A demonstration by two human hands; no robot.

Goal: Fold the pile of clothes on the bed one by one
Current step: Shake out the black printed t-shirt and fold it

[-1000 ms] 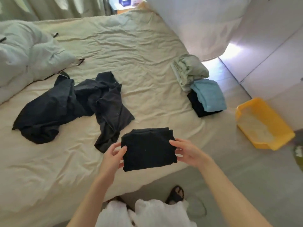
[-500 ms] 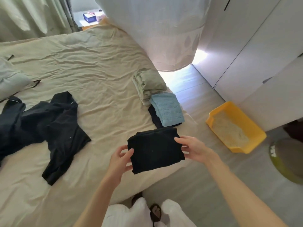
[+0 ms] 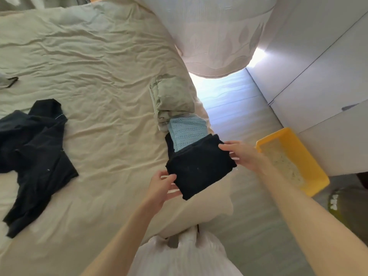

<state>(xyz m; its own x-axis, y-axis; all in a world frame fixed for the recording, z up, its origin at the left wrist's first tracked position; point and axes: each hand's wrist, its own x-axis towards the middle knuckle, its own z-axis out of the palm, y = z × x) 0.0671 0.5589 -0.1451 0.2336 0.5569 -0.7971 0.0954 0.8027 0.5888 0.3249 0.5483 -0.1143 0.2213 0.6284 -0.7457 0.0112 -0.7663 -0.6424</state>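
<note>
— Several pieces are already lying folded at the right edge of the bed: a pale green bundle, then a light blue knit sitting on something black that is only peeking out beneath it.

— And the one in hand?

— That folded black garment is looking finished, a compact rectangle. It is being held in the air just in front of the blue knit, its far edge overlapping the knit in this view; whether it is touching, I cannot tell.

— So what is remaining?

— The dark heap is lying unfolded on the left of the bed, well apart from the stack. It is looking like more than one piece, though I cannot count them. I am judging the task past halfway, with this piece waiting to be set down.

— How are the hands gripping?

— The left hand is pinching the near left corner, thumb on top, fingers curled underneath. The right hand is clasping the far right edge, fingertips lying on the cloth. Neither hand is spread open; both are clamped on the garment.
</note>
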